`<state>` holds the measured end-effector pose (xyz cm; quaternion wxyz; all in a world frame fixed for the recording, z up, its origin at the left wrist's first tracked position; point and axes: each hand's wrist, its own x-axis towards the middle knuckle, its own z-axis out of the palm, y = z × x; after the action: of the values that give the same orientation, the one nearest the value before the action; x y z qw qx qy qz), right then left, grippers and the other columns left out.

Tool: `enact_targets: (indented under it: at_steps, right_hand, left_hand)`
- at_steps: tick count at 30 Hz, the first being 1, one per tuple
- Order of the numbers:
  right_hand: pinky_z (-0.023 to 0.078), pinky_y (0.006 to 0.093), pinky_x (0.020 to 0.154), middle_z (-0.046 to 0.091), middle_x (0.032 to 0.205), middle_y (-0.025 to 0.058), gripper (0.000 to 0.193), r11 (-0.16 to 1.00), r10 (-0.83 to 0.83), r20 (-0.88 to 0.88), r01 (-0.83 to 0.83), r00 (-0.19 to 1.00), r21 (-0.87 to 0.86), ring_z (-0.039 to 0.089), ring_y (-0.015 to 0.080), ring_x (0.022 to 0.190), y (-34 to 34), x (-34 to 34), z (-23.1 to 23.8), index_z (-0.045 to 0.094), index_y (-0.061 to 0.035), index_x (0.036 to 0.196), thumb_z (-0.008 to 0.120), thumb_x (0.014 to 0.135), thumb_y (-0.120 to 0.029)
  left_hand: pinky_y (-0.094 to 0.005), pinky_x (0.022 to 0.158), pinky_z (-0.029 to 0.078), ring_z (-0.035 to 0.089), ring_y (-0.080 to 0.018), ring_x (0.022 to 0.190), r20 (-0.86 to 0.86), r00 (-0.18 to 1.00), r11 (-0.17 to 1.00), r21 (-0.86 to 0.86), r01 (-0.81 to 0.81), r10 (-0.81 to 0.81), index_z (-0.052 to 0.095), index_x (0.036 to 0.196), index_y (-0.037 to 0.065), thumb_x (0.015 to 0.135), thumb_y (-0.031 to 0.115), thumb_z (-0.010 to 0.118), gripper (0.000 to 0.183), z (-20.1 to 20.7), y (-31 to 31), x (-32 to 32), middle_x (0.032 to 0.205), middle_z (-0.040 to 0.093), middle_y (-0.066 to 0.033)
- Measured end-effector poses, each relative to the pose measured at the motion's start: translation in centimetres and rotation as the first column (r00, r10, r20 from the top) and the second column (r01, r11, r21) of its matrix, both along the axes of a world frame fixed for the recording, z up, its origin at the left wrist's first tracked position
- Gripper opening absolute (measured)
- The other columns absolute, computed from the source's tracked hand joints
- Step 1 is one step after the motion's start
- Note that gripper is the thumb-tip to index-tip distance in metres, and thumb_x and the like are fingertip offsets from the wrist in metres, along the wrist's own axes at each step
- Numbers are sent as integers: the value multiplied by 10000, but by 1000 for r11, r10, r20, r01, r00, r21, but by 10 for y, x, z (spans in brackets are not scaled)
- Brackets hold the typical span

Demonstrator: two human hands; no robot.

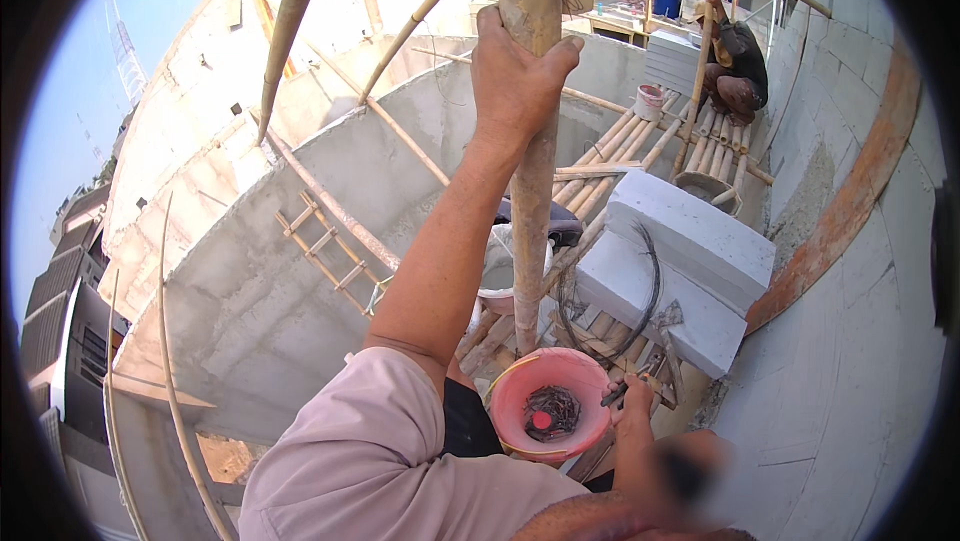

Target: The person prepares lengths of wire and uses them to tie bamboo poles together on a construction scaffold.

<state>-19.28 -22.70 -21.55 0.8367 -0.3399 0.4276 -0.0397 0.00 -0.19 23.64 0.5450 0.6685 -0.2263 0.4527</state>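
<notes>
My left hand (518,79) is closed around an upright bamboo pole (531,211), its arm stretched forward. The pole's foot stands by a pink bucket (507,391) with a yellow handle. Inside the bucket lie many dark nails (552,413) and a small red round thing (542,420). Beside the bucket's right rim, my right hand (632,403) is closed on a dark-ended hand tool (614,395); its exact kind is too small to make out. Just beyond that hand, a coil of dark wire (652,286) rests against white blocks (668,286).
Bamboo poles (610,156) form the walkway. Farther along, a person (738,66) squats by a small bucket (649,101) and a mortar basin (708,193). A curved grey wall (300,221) runs left, a block wall (850,371) right. A small wooden ladder (322,244) leans at left.
</notes>
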Motion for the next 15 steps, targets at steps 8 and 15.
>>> enact_targets:
  at_steps: [8,15]
  right_hand:
    - [495,396,536,530,771,86,145,997,56,28,-57,998,50,531,218,596,1,7,6,487,-45,911,506,1021,-137]
    - [498,399,560,522,778,76,50,994,62,45,-66,997,85,540,215,628,-2,9,3,469,-68,954,487,990,-99]
  left_hand:
    - [-479,847,549,701,-433,915,22,999,999,4,-40,40,500,1088,-54,700,282,817,603,-7,13,7,951,682,-292]
    - [-484,838,552,696,-445,914,29,999,999,18,-38,37,498,1110,-86,691,305,797,647,-7,12,10,953,682,-304]
